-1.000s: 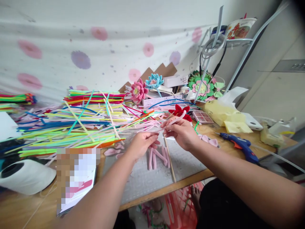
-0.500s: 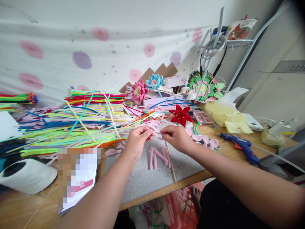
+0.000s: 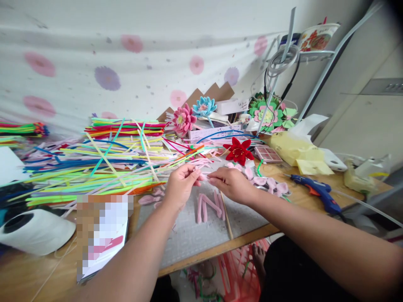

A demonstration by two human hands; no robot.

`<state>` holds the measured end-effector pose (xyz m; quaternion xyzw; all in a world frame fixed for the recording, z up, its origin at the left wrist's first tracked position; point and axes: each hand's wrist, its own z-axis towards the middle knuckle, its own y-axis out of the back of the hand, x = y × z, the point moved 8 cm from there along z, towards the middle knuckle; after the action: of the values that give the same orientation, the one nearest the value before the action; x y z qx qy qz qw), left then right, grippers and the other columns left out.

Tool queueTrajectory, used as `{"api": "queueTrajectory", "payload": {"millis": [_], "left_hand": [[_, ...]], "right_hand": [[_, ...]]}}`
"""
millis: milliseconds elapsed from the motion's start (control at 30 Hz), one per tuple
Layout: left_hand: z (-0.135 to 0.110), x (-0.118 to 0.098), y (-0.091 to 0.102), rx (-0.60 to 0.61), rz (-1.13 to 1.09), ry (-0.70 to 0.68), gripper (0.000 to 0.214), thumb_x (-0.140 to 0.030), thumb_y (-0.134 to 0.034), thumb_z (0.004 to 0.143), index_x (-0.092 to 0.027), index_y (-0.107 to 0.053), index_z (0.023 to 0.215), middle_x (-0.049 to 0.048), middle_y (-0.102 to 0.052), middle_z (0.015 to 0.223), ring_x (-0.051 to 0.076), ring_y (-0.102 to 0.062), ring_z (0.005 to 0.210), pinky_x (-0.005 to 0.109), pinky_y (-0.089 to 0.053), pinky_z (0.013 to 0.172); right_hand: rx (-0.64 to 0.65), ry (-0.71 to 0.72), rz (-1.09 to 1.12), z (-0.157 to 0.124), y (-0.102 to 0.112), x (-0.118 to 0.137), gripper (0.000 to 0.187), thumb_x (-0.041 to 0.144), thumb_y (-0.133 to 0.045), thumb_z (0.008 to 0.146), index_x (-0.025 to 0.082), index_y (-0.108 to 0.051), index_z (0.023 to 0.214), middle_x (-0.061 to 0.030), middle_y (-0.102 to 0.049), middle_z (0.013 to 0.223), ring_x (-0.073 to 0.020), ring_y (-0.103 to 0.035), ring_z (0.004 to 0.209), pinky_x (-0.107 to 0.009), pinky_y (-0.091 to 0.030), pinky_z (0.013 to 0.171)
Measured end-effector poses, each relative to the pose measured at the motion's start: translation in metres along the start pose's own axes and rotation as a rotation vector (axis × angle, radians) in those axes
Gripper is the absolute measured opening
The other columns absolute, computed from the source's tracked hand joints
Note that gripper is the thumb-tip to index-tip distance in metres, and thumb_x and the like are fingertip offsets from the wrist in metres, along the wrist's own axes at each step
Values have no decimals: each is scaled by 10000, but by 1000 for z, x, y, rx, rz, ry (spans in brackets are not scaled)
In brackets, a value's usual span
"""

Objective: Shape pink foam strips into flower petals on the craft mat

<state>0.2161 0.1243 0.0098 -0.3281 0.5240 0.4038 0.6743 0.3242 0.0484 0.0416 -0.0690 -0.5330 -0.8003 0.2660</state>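
Left hand [image 3: 181, 184] is pinching pale-pink pipe cleaner [image 3: 204, 177]; right hand [image 3: 233, 184] is pinching it too, fingers bunched together. Pipe cleaner is spanning narrow gap between hands, above grey cutting mat [image 3: 185, 241]. Folded pink strips [image 3: 205, 211] are lying on mat, wooden stick [image 3: 227, 218] resting just beside. Red flower [image 3: 238, 152] is sitting beyond right hand.

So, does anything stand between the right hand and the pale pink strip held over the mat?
Nothing visible does: the left hand and right hand both grip the pale pink strip, and the red flower lies farther back, out of the way.
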Motion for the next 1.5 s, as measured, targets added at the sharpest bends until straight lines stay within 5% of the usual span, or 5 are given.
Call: {"api": "queueTrajectory", "payload": {"millis": [533,867,1267,1400,1500], "left_hand": [[0,0,4,-36,78,-50,207,-350,-596,777,-154,-620,714,17,-667,669,106,-589,529,212,-469,534],[1,-1,4,-59,37,-1,62,-169,-580,721,-168,-519,717,-29,-637,563,91,-576,463,175,-438,480],[0,-15,-3,112,79,-205,69,-229,-595,791,-177,-551,795,-34,-590,671,95,-574,578,207,-462,570],[0,-7,-5,91,-137,-101,236,-247,-641,769,-212,-512,964,-43,-605,719,93,-575,595,217,-456,602],[-2,4,-17,187,-170,28,193,-273,-649,761,-184,-556,904,-23,-600,753,101,-573,640,232,-453,636]], "right_hand": [[105,88,-311,0,-7,0,249,274,-521,893,123,-675,770,-88,-673,753,-166,-579,716,-257,-342,636],[120,116,-490,-3,-3,2,306,311,-474,914,116,-637,744,-84,-649,699,-178,-578,643,-284,-296,570],[190,-262,324,-6,-6,-26,179,272,-553,809,139,-642,729,12,-569,600,-95,-483,554,-208,-345,525],[146,-337,553,-4,-13,-28,174,287,-584,759,147,-581,657,30,-530,569,-75,-443,499,-197,-339,474],[110,-400,722,-3,-19,-26,151,289,-589,742,160,-535,685,36,-537,580,-68,-454,465,-185,-357,434]]}}
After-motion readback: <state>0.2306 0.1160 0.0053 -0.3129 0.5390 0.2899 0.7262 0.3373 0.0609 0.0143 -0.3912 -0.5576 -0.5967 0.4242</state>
